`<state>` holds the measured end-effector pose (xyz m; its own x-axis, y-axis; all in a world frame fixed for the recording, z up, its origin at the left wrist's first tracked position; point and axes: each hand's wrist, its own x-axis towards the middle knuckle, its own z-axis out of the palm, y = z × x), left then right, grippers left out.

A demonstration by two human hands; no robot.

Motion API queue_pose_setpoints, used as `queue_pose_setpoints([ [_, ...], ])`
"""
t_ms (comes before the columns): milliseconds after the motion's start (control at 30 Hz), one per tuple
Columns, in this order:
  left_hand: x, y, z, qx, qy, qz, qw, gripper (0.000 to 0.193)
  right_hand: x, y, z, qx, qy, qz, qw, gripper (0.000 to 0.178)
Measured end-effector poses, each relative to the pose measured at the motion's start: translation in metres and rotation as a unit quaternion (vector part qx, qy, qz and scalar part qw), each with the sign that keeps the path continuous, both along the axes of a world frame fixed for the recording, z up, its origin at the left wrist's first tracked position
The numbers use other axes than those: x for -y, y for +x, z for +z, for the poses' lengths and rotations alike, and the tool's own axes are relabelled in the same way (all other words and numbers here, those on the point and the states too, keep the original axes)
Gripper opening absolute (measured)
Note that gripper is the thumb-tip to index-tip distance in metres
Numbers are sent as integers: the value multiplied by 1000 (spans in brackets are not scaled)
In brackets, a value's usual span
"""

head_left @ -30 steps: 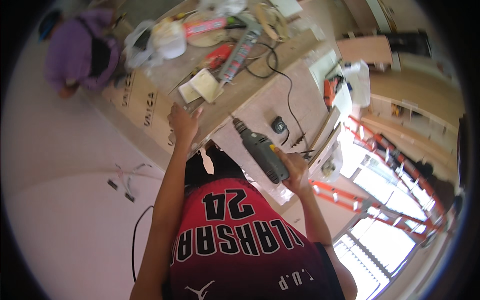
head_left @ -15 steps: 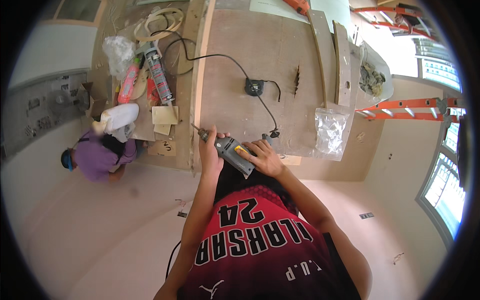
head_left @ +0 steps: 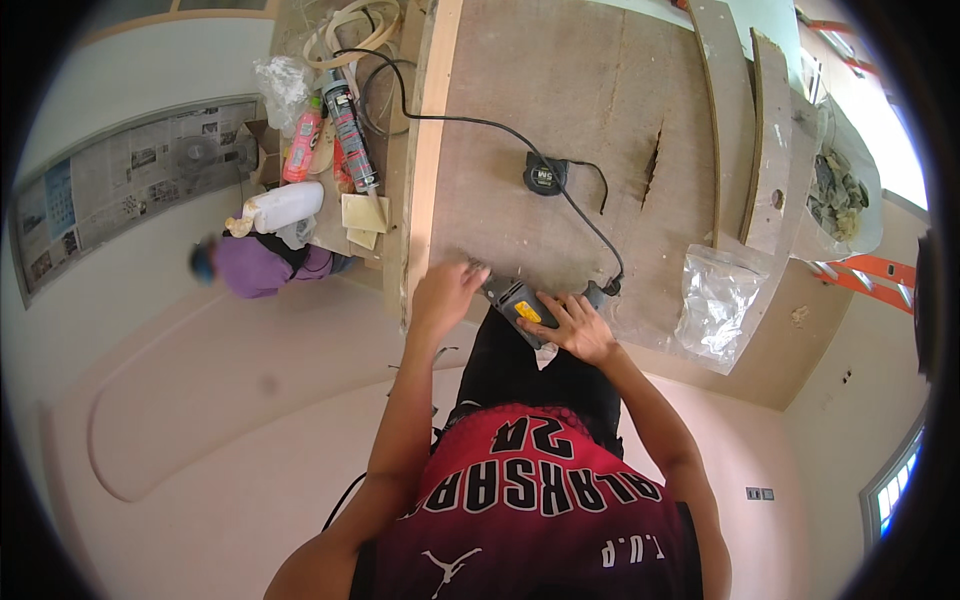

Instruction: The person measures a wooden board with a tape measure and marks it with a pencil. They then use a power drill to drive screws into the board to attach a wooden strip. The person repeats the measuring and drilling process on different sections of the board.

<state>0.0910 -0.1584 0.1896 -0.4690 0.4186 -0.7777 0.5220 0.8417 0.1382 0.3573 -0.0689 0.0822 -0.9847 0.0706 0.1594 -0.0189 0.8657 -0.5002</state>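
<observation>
A grey corded power drill (head_left: 521,303) with a yellow label lies at the near edge of the wooden work surface, its front end pointing left. My right hand (head_left: 580,328) is laid over the drill's body, fingers curled round it beside the handle. At the front end, my left hand (head_left: 448,297) has its fingers bunched together over the chuck. The drill bit is hidden from view there. From the handle a black cord (head_left: 500,124) runs away over the wood. A black tape measure (head_left: 546,174) sits under the cord, beyond the drill.
To the left are a sealant cartridge (head_left: 349,132), a pink bottle (head_left: 303,146), a white bottle (head_left: 285,208) and sanding sheets (head_left: 364,216). Wood strips (head_left: 768,140), a clear plastic bag (head_left: 722,306) and an orange ladder (head_left: 872,281) are to the right. A person in purple (head_left: 262,264) is at far left.
My left hand has shifted from round the drill's front to bunched fingers at the chuck. The bit, visible before, is now hidden. The whole view has shifted, and my right hand stays on the drill.
</observation>
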Motion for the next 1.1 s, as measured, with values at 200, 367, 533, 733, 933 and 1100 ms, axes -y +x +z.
queue_pose_setpoints([
  [200,-146,27,-27,-94,308,-244,915,76,-10,-5,-9,-17,-36,36,999,68],
  [367,-176,12,-74,-176,208,-381,883,86,-20,-34,-6,-9,-49,85,995,59],
  [533,-177,-18,-74,-139,171,-440,871,77,1,-44,-24,13,-15,81,997,56],
  [733,-153,-19,-68,-134,335,-403,841,69,-11,-40,-10,34,-131,88,987,67],
  [933,-141,-3,-49,-50,403,-349,845,72,-53,-34,39,-152,-277,-327,891,81],
  [1100,-120,3,-53,26,488,-313,814,84,-106,-91,31,-59,-493,-324,806,83],
])
